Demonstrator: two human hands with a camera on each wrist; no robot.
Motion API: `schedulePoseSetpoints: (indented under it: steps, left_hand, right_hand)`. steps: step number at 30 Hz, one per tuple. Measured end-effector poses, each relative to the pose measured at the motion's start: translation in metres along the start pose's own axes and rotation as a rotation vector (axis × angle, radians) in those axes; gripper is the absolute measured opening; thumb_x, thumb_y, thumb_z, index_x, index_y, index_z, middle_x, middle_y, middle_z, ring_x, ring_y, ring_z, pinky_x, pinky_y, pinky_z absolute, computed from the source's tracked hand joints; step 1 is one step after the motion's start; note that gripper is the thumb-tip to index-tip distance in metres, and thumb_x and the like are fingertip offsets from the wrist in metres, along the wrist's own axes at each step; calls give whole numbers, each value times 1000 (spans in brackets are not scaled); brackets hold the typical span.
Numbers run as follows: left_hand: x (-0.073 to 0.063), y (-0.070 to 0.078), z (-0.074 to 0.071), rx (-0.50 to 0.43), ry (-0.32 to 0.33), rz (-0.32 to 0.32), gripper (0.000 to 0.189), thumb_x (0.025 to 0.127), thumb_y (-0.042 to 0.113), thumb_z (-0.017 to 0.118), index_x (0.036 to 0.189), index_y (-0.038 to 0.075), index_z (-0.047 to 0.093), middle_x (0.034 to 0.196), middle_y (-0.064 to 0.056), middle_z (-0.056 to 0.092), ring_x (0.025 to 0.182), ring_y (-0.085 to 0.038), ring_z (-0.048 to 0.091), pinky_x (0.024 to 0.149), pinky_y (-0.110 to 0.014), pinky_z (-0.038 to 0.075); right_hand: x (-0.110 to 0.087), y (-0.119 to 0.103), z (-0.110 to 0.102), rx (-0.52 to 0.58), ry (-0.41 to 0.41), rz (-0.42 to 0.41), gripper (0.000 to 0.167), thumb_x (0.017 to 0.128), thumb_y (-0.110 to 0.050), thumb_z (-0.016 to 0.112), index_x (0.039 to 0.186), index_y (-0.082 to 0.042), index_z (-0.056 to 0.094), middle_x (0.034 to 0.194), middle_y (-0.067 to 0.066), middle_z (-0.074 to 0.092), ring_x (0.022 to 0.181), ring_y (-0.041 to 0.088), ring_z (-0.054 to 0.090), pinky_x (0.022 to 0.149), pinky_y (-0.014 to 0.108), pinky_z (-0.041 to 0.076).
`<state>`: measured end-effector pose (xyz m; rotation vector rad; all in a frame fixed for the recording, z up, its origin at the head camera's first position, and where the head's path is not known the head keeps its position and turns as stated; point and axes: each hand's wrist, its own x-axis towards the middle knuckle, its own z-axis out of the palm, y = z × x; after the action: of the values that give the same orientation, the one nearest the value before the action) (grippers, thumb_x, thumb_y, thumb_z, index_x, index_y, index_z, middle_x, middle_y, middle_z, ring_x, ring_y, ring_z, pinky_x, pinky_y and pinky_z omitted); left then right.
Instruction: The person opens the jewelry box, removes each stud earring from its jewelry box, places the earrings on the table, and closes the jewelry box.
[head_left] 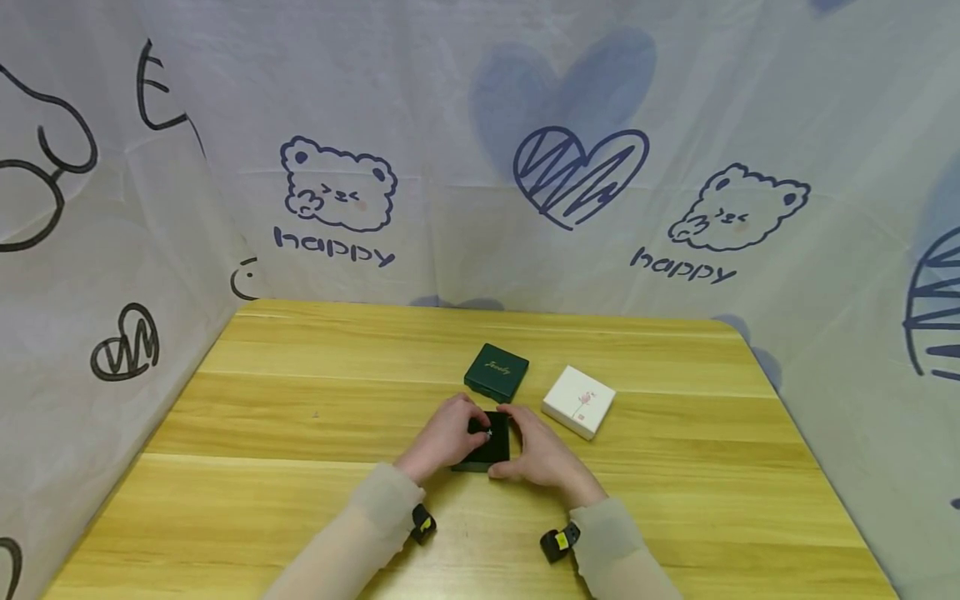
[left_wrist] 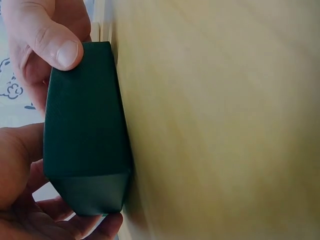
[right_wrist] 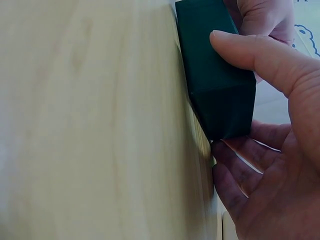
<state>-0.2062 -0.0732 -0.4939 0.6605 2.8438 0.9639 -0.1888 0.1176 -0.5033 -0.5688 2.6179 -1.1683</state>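
A dark green jewelry box base (head_left: pixel 472 467) with a black lining lies on the table. My right hand (head_left: pixel 542 450) grips its right side, with the thumb (right_wrist: pixel 235 47) on the near wall and the fingers round the side and far edge. Over the lining, my left hand (head_left: pixel 450 433) has its thumb and forefinger together at a small silvery piece of jewelry (head_left: pixel 490 433); its shape is too small to make out. In the left wrist view, other fingers (left_wrist: pixel 105 227) of the left hand curl along the end of the box.
Just behind the base lies a green lid (head_left: pixel 497 368) with gold lettering. A white box (head_left: pixel 579 400) with a pink flower print sits to its right. The wooden table (head_left: pixel 300 417) reaches back to a printed curtain (head_left: pixel 450 125).
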Motion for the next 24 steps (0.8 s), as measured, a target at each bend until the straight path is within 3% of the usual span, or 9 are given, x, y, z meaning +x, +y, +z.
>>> schedulePoseSetpoints:
  steps: [24]
  left_hand:
    - [-1,7,-1,-2,-2,-35,7,85,14,77,86,7,76,93,-4,59,90,-23,56,85,-40,48]
  right_hand:
    - [1,0,-1,8,-4,2,94,72,-30,88,148,-4,39,147,16,41,134,34,40,107,51,33]
